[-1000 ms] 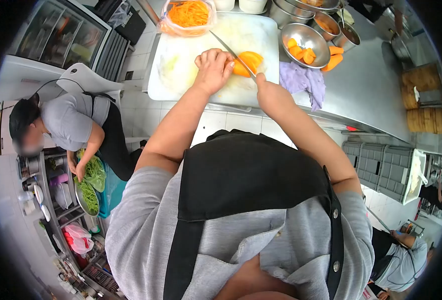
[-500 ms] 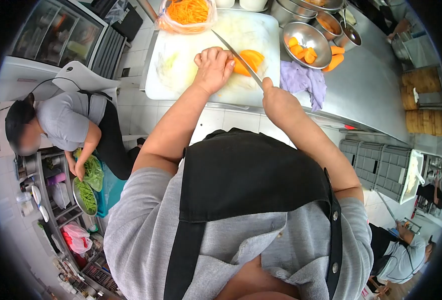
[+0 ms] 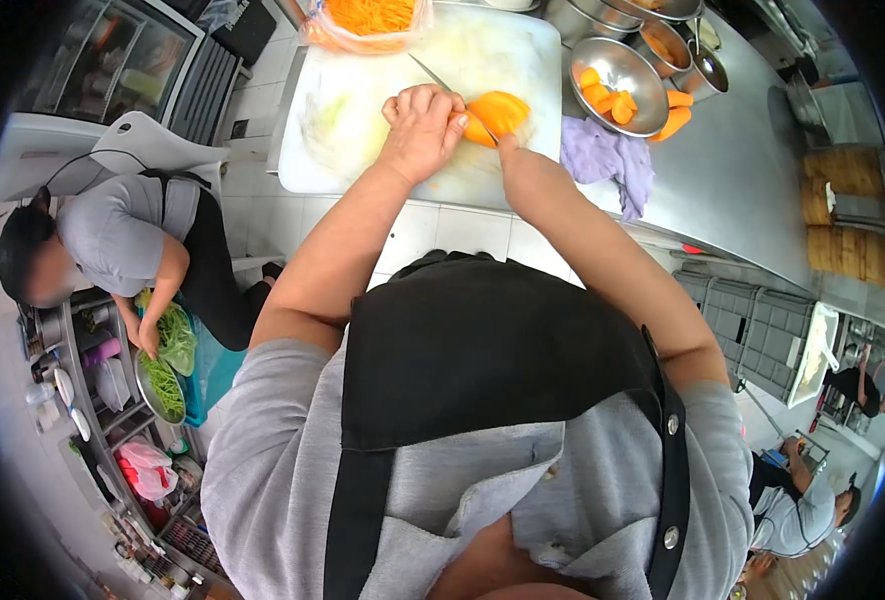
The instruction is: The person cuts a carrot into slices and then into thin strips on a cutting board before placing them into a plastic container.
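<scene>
On the white cutting board [image 3: 348, 110], my left hand [image 3: 421, 133] is closed with curled fingers, pressing down on a piece of carrot largely hidden under it. My right hand [image 3: 536, 180] is wrapped around the handle of a knife [image 3: 429, 71]. The blade runs diagonally past my left fingertips and is low at the carrot, part of it hidden behind my left hand. Just right of the blade, orange carrot slices [image 3: 501, 112] lie overlapped on the board.
A bag of shredded carrot [image 3: 371, 18] sits at the board's far edge. To the right are a steel bowl [image 3: 618, 85] with carrot chunks, a purple cloth [image 3: 608, 160] and metal pots [image 3: 663, 48]. At left, a co-worker [image 3: 123, 230] handles green vegetables [image 3: 163, 385]; other people are at lower right.
My right hand has moved left and slightly down with the knife, and the blade has dropped lower against the carrot. My left hand stays in nearly the same place.
</scene>
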The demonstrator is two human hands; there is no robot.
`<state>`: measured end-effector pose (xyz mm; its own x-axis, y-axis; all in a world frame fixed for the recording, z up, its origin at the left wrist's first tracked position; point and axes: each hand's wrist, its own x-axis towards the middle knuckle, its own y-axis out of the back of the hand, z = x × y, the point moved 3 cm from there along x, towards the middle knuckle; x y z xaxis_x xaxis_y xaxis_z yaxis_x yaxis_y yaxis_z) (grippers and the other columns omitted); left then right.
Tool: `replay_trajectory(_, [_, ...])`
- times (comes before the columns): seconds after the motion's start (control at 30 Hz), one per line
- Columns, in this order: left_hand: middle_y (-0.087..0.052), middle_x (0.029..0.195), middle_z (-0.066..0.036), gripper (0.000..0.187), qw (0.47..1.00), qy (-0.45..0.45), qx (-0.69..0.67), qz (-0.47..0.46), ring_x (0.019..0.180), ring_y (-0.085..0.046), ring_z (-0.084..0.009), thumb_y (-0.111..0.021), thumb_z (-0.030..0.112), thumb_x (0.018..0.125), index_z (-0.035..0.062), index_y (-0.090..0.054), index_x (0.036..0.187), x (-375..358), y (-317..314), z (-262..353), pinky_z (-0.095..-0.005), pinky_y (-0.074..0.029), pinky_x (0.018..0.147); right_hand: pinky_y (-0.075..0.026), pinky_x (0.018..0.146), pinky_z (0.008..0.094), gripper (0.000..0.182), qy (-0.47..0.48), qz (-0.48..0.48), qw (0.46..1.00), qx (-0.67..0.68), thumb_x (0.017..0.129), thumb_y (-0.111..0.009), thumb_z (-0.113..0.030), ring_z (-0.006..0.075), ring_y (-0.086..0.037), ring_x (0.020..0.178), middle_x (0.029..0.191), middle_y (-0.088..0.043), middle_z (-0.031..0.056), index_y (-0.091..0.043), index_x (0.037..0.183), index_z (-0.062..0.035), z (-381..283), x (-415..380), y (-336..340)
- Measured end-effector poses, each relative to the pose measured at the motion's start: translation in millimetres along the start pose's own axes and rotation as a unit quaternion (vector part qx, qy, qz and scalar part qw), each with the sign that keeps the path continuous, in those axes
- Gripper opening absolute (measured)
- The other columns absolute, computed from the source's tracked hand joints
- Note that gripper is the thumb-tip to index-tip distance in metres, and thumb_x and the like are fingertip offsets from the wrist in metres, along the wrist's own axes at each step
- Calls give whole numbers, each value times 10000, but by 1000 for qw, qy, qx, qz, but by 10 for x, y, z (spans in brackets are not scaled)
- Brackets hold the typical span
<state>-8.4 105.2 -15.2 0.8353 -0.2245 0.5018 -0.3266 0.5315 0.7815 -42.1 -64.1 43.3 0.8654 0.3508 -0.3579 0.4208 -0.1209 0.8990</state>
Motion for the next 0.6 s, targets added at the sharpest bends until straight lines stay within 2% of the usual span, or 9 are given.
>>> replay_trajectory(0.17, [-474, 1102, -57, 150, 999, 7, -35, 9, 1103, -391, -278, -578, 298, 886, 215, -597, 1009, 15, 5, -65, -448, -249, 953, -519, 764, 479, 203, -13, -7, 1000, -4, 901, -418, -60, 373, -661, 899, 943, -661, 230, -445, 1093, 4, 12, 82, -33])
replay_trajectory(0.27, [-479, 1068, -38, 138, 999, 19, -39, 28, 1086, -406, -270, -581, 285, 893, 208, -598, 1006, 8, 15, -81, -424, -276, 952, -508, 750, 498, 217, 4, 16, 1000, -2, 901, -364, -61, 403, -651, 858, 903, -653, 260, -436, 1093, 10, 31, 82, -69])
replay_trajectory(0.47, [-466, 1053, -40, 129, 999, 11, -29, 25, 1059, -405, -270, -591, 276, 884, 213, -599, 996, 8, 20, -66, -429, -278, 951, -493, 694, 523, 167, 22, 67, 997, 24, 883, -400, -57, 420, -640, 796, 804, -641, 260, -421, 1034, 12, 56, -100, -6])
replay_trajectory(0.6, [-463, 1053, -44, 130, 999, 10, -25, 26, 1064, -401, -272, -590, 276, 882, 206, -595, 991, 7, 16, -48, -427, -276, 950, -503, 692, 512, 192, -4, 27, 1000, 7, 876, -401, -34, 414, -649, 799, 818, -647, 254, -431, 1054, 33, 2, -323, 149])
